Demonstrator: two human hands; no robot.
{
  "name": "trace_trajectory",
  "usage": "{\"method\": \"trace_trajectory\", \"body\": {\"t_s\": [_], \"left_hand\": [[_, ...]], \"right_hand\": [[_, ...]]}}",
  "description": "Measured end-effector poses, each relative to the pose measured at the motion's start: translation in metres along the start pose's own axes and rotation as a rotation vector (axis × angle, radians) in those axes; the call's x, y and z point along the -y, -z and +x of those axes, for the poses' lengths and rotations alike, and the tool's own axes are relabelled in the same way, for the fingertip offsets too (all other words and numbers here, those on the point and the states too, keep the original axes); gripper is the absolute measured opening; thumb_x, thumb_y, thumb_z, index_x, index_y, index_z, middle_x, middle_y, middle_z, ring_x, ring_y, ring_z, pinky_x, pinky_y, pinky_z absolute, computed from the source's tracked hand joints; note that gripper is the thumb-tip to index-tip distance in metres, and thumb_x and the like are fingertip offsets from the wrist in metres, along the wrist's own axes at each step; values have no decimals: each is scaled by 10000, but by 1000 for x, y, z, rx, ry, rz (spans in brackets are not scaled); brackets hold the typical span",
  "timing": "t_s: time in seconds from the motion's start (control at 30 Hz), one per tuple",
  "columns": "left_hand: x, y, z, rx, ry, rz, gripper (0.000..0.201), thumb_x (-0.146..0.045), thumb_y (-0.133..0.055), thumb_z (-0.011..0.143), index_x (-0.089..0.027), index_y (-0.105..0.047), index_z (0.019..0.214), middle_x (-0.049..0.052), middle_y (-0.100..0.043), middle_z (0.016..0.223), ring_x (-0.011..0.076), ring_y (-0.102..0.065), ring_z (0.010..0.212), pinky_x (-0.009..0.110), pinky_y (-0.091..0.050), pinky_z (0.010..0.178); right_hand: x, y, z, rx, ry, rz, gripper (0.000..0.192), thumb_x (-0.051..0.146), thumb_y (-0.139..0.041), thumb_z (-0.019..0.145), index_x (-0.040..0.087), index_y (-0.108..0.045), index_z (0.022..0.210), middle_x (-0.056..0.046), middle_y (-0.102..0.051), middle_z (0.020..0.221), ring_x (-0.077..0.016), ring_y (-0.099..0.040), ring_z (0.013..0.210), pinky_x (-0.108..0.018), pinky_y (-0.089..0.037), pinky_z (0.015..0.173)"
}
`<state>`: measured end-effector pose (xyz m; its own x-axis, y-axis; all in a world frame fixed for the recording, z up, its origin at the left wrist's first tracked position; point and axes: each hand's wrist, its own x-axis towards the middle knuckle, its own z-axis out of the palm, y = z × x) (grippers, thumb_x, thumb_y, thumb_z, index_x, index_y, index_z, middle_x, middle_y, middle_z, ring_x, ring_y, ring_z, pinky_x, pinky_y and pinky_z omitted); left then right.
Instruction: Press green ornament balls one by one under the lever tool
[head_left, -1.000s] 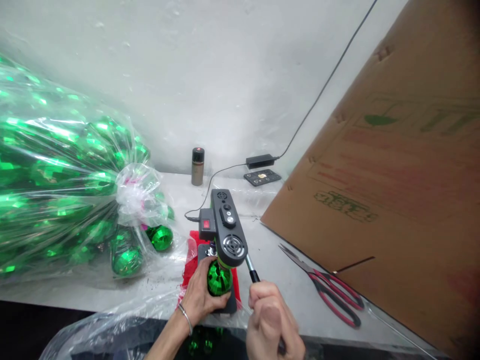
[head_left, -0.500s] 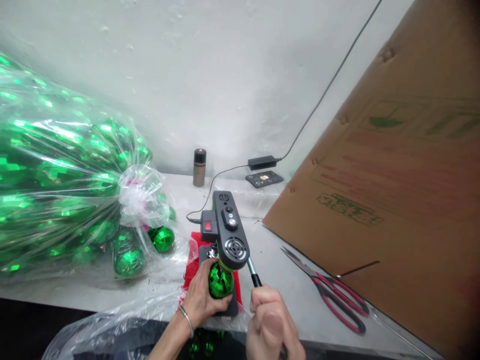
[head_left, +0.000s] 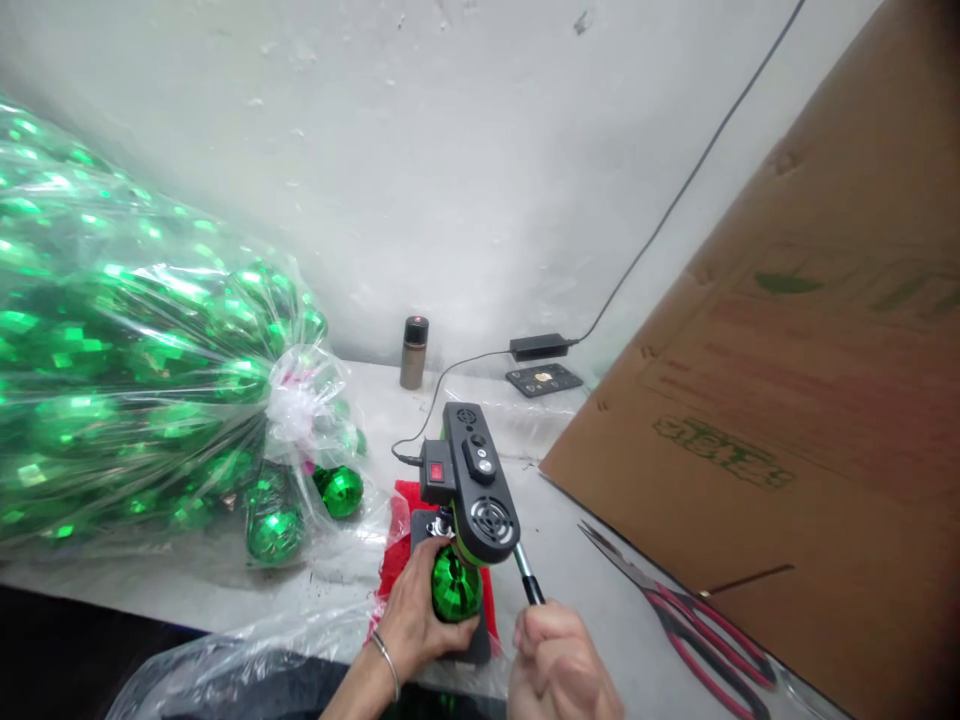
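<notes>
Your left hand (head_left: pixel 417 612) is wrapped around a green faceted ball (head_left: pixel 454 590), fingers curled onto it, holding it on the base of the small black press (head_left: pixel 474 486), directly under the machine's head. Your right hand (head_left: pixel 559 668) is closed in a fist around the press lever (head_left: pixel 529 581), which slants down from the head's right side toward you.

The step in hand looks like the pressing stroke itself: ball seated, lever gripped. The next move seems to call for a steady pull on the lever while the left hand keeps the ball from rolling, with fingertips kept away from the spot where the head meets it.

The press stands on a red cloth (head_left: pixel 394 545) on the counter (head_left: pixel 570 560), its red switch (head_left: pixel 436 472) on the left side and a cable running back to an adapter (head_left: pixel 538 347). Left of the press lies a large clear bag (head_left: pixel 127 380) of green balls, tied at the neck. Right of the press lie red-handled scissors (head_left: pixel 694 620), and beyond them leans a cardboard sheet (head_left: pixel 787 400). Behind the press stands a small can (head_left: pixel 413 351).
</notes>
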<state>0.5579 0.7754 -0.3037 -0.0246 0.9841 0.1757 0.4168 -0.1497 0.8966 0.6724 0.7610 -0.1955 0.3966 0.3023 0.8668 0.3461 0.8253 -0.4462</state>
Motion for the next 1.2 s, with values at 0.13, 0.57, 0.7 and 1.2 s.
{"method": "trace_trajectory", "body": {"t_s": [0.13, 0.57, 0.7, 1.2], "left_hand": [[4, -2, 1, -1, -2, -3, 829, -227, -847, 611, -187, -568, 1391, 171, -722, 1363, 399, -724, 1259, 570, -602, 1114], [8, -6, 2, 12, -25, -2, 817, -238, -831, 628, -171, -552, 1392, 184, -713, 1365, 398, -721, 1262, 579, -594, 1125], [9, -5, 3, 15, -20, 1, 823, -247, -825, 630, -157, -538, 1396, 206, -704, 1381, 412, -711, 1283, 611, -582, 1127], [8, -3, 0, 21, -12, 1, 847, -265, -844, 631, -175, -543, 1418, 193, -699, 1414, 406, -695, 1319, 578, -572, 1157]], "right_hand": [[-3, 1, 1, 11, 6, -21, 454, 22, -443, 1033, 199, -443, 615, 38, -479, 599, -74, -448, 495, -240, -411, 506], [-5, -4, -4, -42, -37, -23, 487, 42, -410, 1025, 206, -383, 567, 54, -484, 603, -82, -512, 521, -292, -485, 618], [-3, -4, -5, -35, -44, -14, 475, 55, -411, 1034, 203, -403, 583, 50, -492, 615, -84, -499, 532, -281, -479, 607], [-9, -1, -36, -45, -51, 11, 475, 84, -434, 1061, 202, -398, 602, 43, -479, 619, -91, -468, 548, -288, -473, 669]]}}
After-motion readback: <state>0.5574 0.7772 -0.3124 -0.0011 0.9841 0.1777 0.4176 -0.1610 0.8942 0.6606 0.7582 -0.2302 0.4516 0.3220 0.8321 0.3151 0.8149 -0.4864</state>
